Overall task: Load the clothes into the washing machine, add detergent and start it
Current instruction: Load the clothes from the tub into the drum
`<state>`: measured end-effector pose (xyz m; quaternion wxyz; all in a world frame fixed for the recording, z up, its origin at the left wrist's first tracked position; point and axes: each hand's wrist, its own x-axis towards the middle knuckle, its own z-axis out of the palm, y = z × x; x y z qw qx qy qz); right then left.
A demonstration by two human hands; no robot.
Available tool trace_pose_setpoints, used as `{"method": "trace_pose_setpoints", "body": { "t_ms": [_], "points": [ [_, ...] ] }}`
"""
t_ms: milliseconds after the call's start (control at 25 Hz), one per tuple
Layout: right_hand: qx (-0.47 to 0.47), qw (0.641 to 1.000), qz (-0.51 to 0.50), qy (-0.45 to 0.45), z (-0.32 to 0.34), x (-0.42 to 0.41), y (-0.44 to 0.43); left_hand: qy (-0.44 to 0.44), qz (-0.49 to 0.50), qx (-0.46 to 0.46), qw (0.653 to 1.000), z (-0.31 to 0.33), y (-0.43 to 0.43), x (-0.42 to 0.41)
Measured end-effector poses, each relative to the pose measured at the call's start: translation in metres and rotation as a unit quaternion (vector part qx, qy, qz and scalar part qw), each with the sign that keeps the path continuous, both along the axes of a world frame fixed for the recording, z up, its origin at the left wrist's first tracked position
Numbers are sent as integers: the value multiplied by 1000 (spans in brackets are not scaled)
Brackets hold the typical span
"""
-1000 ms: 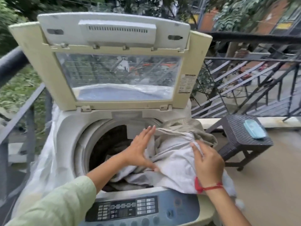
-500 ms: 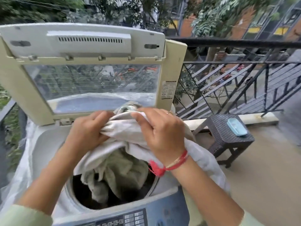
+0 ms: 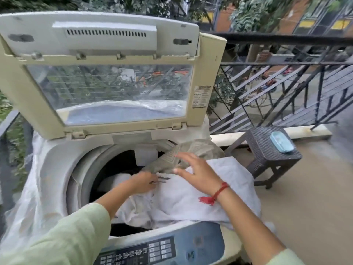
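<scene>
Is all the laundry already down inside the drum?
No, the white cloth and the olive garment lie draped over the right rim of the washing machine.

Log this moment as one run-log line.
step: loading | lid: up | left hand: on white cloth, grip unclear | right hand: open over olive garment | white cloth: partly outside drum

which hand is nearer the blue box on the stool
Right. The right hand is open above the white cloth, left of the blue box. The left hand is farther left, at the mouth of the drum.
</scene>
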<state>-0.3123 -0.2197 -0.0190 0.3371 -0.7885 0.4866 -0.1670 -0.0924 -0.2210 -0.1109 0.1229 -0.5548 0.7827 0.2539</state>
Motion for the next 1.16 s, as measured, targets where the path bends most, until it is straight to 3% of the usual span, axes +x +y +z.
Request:
{"method": "trace_pose_setpoints", "body": {
  "t_ms": [80,120,160,240,280,320,400,480,600,720,840,920,960,1000,1040,1080,1160],
  "points": [
    [-169,970,-172,-21,1,-70,-7,231,130,-107,958,21,-2,-21],
    [-149,954,-258,-18,-7,-106,-3,310,127,-149,930,32,-2,-37],
    [-44,942,-330,-32,-18,-132,4,345,92,-171,918,42,-1,-55],
    [203,902,-363,-119,-49,-156,25,324,-12,-171,930,49,1,-101],
    [251,879,-365,-179,-64,-153,34,274,-52,-159,947,49,0,-123],
    [237,869,-388,-195,-74,-147,44,218,-78,-149,961,50,-1,-143],
    [97,875,-457,-131,-79,-132,55,159,-100,-183,965,49,3,-163],
    [-136,868,-477,5,-41,-125,55,268,-78,-239,930,54,10,-162],
    [-443,816,-359,95,55,-104,43,440,13,-301,846,102,16,-133],
    [-559,786,-262,-18,131,-36,41,455,41,-440,773,157,21,-58],
    [-531,831,-114,-123,140,64,46,375,173,-524,745,173,42,55],
    [-426,901,-33,-70,106,116,43,272,266,-514,769,160,55,112],
    [-330,943,24,29,79,132,41,189,278,-488,805,145,57,130],
    [-203,963,92,148,49,135,39,84,254,-415,869,127,57,139],
    [-56,952,165,252,19,133,39,-31,201,-287,936,106,59,136],
    [62,908,232,343,-6,125,40,-126,136,-140,973,84,62,124],
    [118,820,341,444,-37,106,46,-158,71,83,981,42,65,92]
  ]
}}
